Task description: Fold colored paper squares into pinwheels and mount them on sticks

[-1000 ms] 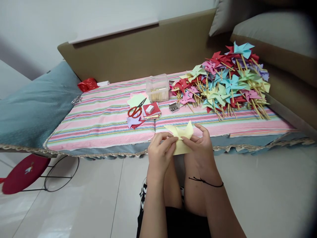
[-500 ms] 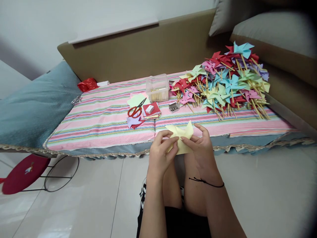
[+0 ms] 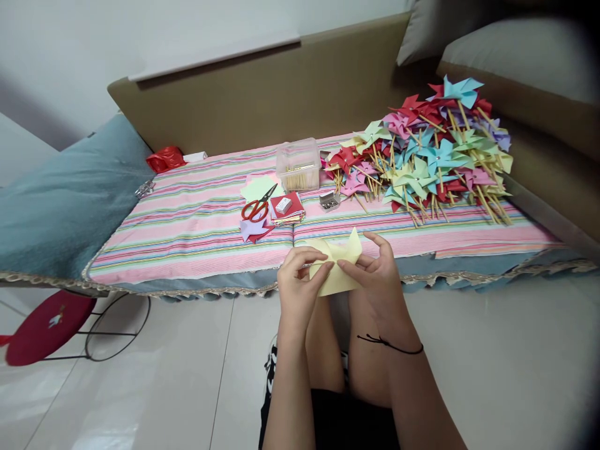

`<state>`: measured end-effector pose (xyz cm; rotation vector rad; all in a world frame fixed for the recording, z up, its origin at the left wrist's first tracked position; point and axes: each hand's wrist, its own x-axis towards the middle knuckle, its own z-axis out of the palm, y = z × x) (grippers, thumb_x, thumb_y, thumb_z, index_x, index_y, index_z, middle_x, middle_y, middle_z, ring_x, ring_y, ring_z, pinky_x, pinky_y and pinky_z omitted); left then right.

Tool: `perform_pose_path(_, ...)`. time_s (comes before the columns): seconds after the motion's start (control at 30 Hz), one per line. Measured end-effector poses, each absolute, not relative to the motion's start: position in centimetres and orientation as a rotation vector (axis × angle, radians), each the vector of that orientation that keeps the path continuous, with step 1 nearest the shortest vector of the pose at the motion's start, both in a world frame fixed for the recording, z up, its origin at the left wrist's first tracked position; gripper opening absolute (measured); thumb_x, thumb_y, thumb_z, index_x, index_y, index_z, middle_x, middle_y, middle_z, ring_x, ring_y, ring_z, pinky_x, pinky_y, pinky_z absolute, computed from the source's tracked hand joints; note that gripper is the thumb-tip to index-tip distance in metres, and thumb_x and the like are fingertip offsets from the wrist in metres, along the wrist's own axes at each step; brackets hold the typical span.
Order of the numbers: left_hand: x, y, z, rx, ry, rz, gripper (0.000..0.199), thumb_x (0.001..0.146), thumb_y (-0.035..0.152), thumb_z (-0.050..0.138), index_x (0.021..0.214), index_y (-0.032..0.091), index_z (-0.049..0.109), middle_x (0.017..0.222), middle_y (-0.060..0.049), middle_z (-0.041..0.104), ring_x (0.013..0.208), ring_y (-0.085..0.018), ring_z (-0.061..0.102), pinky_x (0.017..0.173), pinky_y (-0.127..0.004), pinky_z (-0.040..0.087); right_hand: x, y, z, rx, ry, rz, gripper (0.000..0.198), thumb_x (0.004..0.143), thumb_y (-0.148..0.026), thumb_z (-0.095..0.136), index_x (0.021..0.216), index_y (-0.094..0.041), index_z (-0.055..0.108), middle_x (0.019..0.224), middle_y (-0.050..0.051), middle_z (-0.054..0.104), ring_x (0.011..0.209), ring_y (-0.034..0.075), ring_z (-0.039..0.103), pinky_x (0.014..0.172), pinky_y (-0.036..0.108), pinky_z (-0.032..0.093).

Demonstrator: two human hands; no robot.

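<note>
A pale yellow paper pinwheel piece [image 3: 338, 282] is held between both hands above my knees, with one pointed corner standing up on the right. My left hand [image 3: 300, 272] pinches the paper from the left, thumb and forefinger near its middle. From the right, my right hand [image 3: 372, 272] presses its thumb on the paper close to the centre, its forefinger raised. Whether a pin is at the centre cannot be made out. Beyond my hands lie red-handled scissors [image 3: 259, 204], a stack of coloured paper squares [image 3: 293, 206], and a small open box of pins [image 3: 329, 200].
A heap of finished pinwheels on sticks [image 3: 431, 156] covers the right side of the striped cloth [image 3: 197, 219]. A clear plastic box [image 3: 299, 165] holds sticks. A red plastic bag [image 3: 165, 160] lies at the back left. A red stool [image 3: 51, 328] stands on the floor.
My left hand has shifted slightly left, and its thumb has straightened against the paper. The left part of the yellow paper now spreads flatter, while the right hand keeps its hold.
</note>
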<state>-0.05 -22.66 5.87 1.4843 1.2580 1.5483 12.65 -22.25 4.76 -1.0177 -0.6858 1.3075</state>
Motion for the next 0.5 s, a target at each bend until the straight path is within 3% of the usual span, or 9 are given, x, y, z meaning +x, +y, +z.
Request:
perform_pose_path(0.1,-0.11,-22.66,5.97,1.511,1.231,1.538,0.008,0.072,0.024,0.074,0.079,0.02,0.072,0.087,-0.007,0.063,0.087,-0.018,0.061,0.06,-0.023,0.05,12.64,-22.22,4.69,-1.032,-0.692,1.293,0.086,0.053,-0.031,0.085,0.123,-0.023,0.036,0.074,0.002,0.076,0.069,0.022,0.071,0.066,0.036,0.056)
perform_pose_path(0.3,0.15,-22.45,5.56,1.655,1.259,1.607,0.006,0.072,0.024,0.074,0.078,0.022,0.075,0.084,-0.005,0.064,0.081,-0.016,0.062,0.073,-0.03,0.052,12.51,-22.2,4.74,-1.024,-0.687,1.27,0.085,0.053,-0.03,0.084,0.123,-0.022,0.036,0.073,0.003,0.075,0.069,0.023,0.072,0.067,0.036,0.055)
perform_pose_path(0.5,0.19,-22.32,5.34,1.727,1.289,1.622,0.006,0.074,0.024,0.073,0.079,0.022,0.075,0.087,-0.005,0.063,0.083,-0.016,0.062,0.073,-0.03,0.052,12.61,-22.15,4.92,-1.022,-0.688,1.294,0.09,0.051,-0.031,0.086,0.125,-0.021,0.036,0.074,0.004,0.076,0.069,0.022,0.071,0.069,0.036,0.055)
